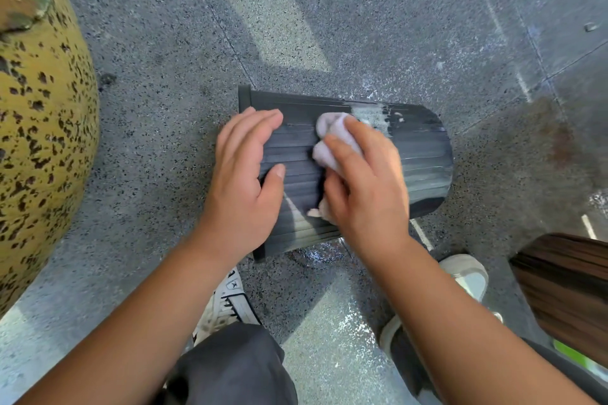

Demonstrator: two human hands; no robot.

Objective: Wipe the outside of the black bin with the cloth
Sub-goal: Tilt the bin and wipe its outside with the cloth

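The black bin (418,148) is seen lying on its side on the speckled grey floor (164,43), rim end toward the left of the view and closed base toward the right. Its ribbed outer wall is turned upward. A whitish wet smear is noted on the upper part of the wall near the base end, and damp streaks are visible along the ribs.

The left hand (243,181) is laid flat on the wall near the rim end; its fingers (253,128) are spread slightly apart and nothing is clamped in them, the thumb resting on the ribs.

The right hand (368,184) is pressed on the middle of the wall, just beside the left hand. Its fingers are curled together and clamped on the cloth (332,138), a pale lilac wad that protrudes past the fingertips and again below the palm, in contact with the bin.

A wet patch is seen on the floor under the near edge of the bin. Two pale shoes (230,302) are visible on the floor below the forearms. A large mustard-yellow speckled pot (42,128) stands at the left edge, well apart from the bin.
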